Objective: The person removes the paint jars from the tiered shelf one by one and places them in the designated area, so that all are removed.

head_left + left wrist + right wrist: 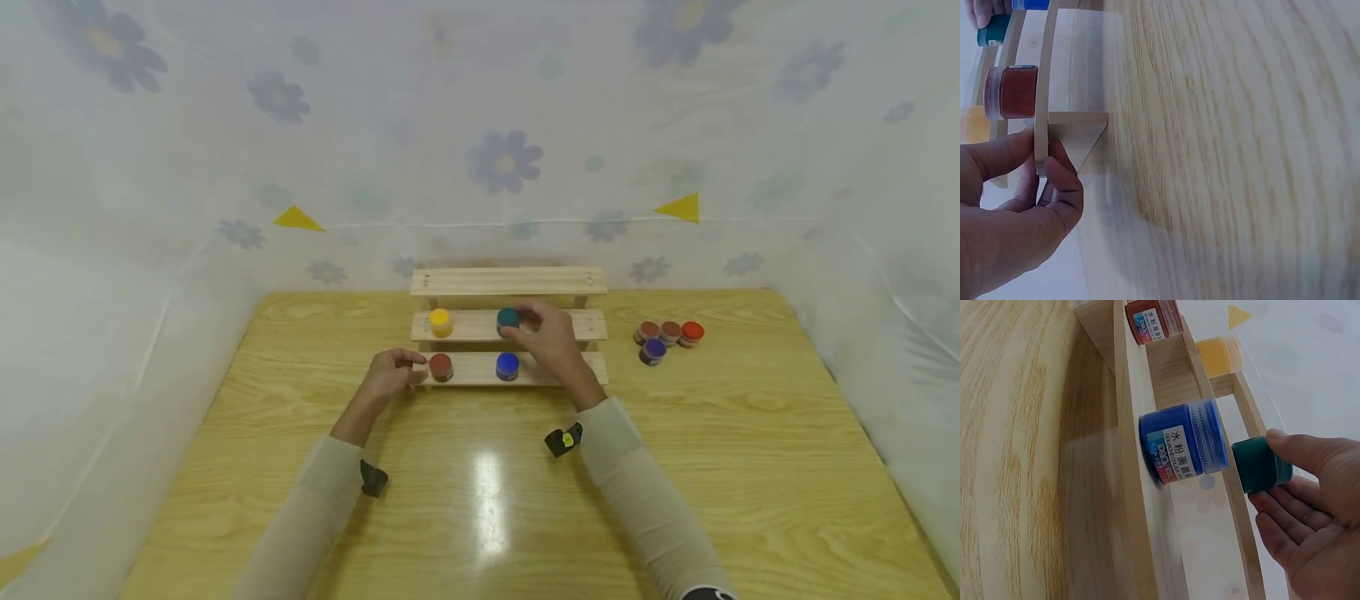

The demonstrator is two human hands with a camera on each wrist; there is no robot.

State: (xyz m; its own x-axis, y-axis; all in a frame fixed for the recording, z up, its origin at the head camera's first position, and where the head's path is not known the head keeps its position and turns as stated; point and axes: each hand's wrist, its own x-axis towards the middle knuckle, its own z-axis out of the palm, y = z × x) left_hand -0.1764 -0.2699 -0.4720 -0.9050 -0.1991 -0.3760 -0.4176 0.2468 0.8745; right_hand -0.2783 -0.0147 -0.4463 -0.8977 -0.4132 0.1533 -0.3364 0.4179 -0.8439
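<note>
A three-tier wooden rack (472, 282) stands on the table with paint jars on it. My left hand (390, 374) pinches the left end of the lowest shelf (1042, 94) between thumb and fingers. Beside it on that shelf is a reddish-brown gouache jar (441, 367); a blue jar (1175, 442) sits farther right. On the middle shelf my right hand (551, 337) grips a dark green jar (1254, 465), thumb on one side and fingers on the other. A yellow jar (440, 322) stands at the left of the same shelf. The jars' lids are on.
Right of the rack, several jars are grouped on the wooden table (750, 433): two brownish ones, a red jar (692, 334) and a purple jar (652, 352). A flowered white sheet (390, 125) hangs behind and at the sides, with yellow triangles (678, 208) on it.
</note>
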